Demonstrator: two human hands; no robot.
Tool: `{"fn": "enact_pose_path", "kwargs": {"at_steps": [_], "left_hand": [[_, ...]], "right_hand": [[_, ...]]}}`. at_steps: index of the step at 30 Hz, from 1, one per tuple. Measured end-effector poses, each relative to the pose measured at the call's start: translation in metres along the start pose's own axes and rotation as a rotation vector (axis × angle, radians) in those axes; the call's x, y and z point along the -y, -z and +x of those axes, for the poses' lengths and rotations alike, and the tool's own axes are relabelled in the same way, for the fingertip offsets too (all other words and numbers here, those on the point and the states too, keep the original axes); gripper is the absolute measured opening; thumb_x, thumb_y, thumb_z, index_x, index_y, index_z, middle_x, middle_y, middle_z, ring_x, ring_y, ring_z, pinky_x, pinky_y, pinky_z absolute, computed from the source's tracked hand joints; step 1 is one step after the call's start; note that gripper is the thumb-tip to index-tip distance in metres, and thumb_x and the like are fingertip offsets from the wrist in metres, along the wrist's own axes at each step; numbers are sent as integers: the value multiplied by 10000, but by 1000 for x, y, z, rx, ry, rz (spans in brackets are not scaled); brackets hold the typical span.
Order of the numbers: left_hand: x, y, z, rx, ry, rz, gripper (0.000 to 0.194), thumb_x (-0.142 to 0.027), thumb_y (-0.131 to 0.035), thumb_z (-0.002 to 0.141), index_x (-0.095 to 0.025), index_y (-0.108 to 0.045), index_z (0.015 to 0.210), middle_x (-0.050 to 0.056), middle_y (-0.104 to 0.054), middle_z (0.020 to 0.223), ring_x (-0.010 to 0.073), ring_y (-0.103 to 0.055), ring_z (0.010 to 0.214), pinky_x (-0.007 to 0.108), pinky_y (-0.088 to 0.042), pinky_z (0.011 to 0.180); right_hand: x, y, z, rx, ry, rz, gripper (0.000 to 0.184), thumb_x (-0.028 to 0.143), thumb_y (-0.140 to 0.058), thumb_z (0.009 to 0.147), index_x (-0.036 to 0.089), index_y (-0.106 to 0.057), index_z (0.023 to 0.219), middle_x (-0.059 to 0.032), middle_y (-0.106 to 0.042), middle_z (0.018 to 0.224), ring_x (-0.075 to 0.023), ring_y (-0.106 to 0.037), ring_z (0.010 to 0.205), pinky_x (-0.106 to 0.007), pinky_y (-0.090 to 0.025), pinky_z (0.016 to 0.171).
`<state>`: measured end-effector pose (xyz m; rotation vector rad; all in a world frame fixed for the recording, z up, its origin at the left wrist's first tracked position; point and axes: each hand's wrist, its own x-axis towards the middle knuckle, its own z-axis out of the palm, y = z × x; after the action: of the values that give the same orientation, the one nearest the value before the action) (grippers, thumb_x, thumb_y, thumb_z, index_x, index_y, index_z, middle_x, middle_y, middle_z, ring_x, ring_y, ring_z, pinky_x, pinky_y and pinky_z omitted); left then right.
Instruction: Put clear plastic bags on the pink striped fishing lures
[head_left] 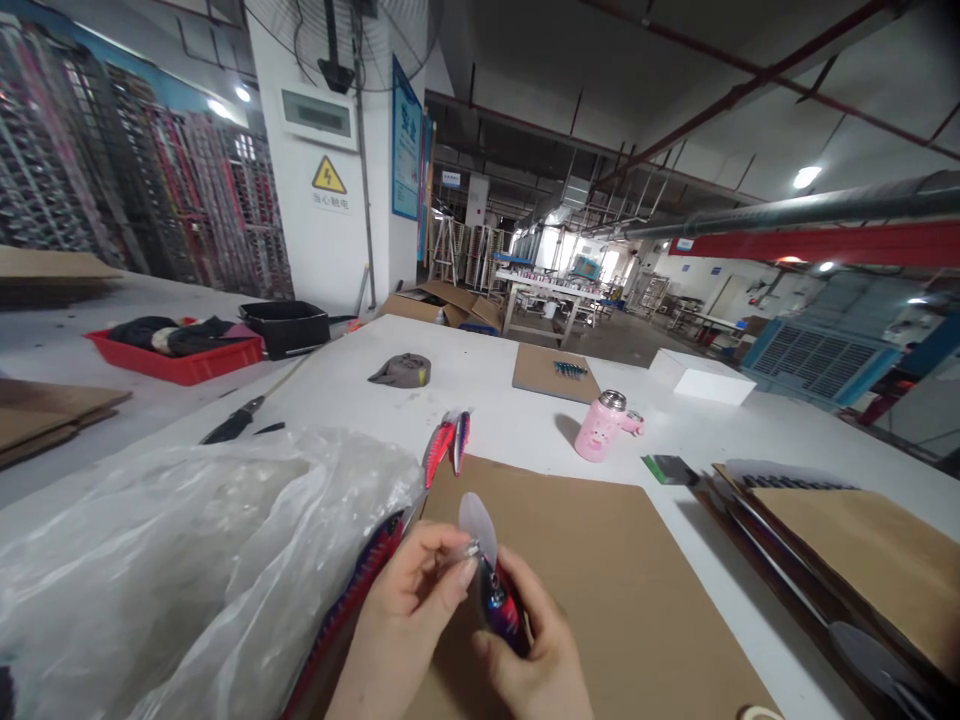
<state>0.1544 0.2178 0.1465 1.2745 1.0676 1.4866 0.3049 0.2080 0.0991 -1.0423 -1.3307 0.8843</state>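
Note:
My right hand point(536, 635) is wrapped round a fishing lure point(501, 608) with a dark blue and red body. From the lure's near end a clear, rounded lip point(478, 525) points up and away. The fingers of my left hand point(420, 590) pinch a small shiny metal piece point(472, 548) beside the lip; its exact kind is too small to tell. Both hands are above a brown cardboard sheet point(615, 560). Just beyond them, two red and blue lures point(448, 445) lie at the sheet's far left corner.
A clear plastic bag point(202, 560) covers the left, with more lures along its edge. A pink bottle point(600, 425) stands beyond the sheet. Stacked cardboard with lures point(847, 540) lies right. Farther off are a grey tape roll point(405, 370), a red tray point(180, 355) and a white box point(701, 378).

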Motion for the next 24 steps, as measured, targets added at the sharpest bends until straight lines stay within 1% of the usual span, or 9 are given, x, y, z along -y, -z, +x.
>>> {"fn": "enact_pose_path", "kwargs": {"at_steps": [3,6,8,11,13,16,19,22,24], "left_hand": [[0,1,2,41,-47,-82,59,-217,-677,806,-231,-654,858,-29,-621,854,117,-626,730,194,-524,681],[0,3,4,87,-20,-125,98,-197,-715,779,-237,-697,867,-25,-611,886,111,-616,742,188,-514,710],[1,4,4,132,-6,-155,103,-270,-708,810,-244,-720,908,-13,-617,905,120,-618,756,198,-522,728],[2,6,4,158,3,-213,218,-401,-581,909,-249,-732,948,10,-627,957,145,-634,822,229,-540,784],[2,6,4,156,31,-201,227,-401,-562,922,-256,-731,967,11,-625,1007,149,-639,862,231,-541,818],[-2,5,5,167,75,-126,165,-352,-617,891,-270,-729,981,-1,-618,1046,136,-638,872,214,-534,833],[-6,3,6,143,67,-59,119,-299,-637,858,-254,-727,922,-6,-623,979,129,-634,825,210,-532,801],[-7,2,7,100,17,-6,61,-250,-648,812,-224,-700,832,-8,-618,886,137,-628,791,214,-524,746],[-6,1,7,78,-16,19,33,-237,-648,798,-217,-674,805,-12,-613,853,140,-625,788,217,-515,734]], "right_hand": [[2,-1,2,13,9,20,620,97,-676,593,275,-694,1186,-39,-696,1237,-262,-628,1174,-352,-453,1049],[6,-1,4,16,5,33,612,110,-672,605,278,-687,1194,-35,-698,1233,-255,-628,1174,-338,-455,1048],[7,-1,4,5,-4,32,620,110,-665,606,286,-681,1200,-25,-698,1231,-248,-632,1165,-334,-459,1045],[6,0,4,-23,-4,0,647,82,-649,586,285,-684,1200,-22,-697,1229,-246,-642,1146,-337,-466,1040],[3,0,4,-40,-3,-34,680,56,-632,566,287,-684,1203,-23,-689,1245,-251,-630,1164,-351,-458,1051],[0,1,2,-61,-17,-99,702,51,-625,561,308,-678,1212,-16,-675,1273,-263,-600,1208,-395,-425,1083],[0,2,1,-67,11,-184,677,65,-631,577,313,-682,1205,-14,-675,1274,-268,-596,1213,-406,-430,1083],[2,1,0,-78,63,-260,665,58,-623,584,300,-684,1200,-17,-680,1268,-259,-606,1205,-375,-456,1062],[3,1,0,-82,95,-293,668,47,-619,581,294,-683,1199,-16,-683,1265,-255,-614,1198,-362,-471,1050]]}}
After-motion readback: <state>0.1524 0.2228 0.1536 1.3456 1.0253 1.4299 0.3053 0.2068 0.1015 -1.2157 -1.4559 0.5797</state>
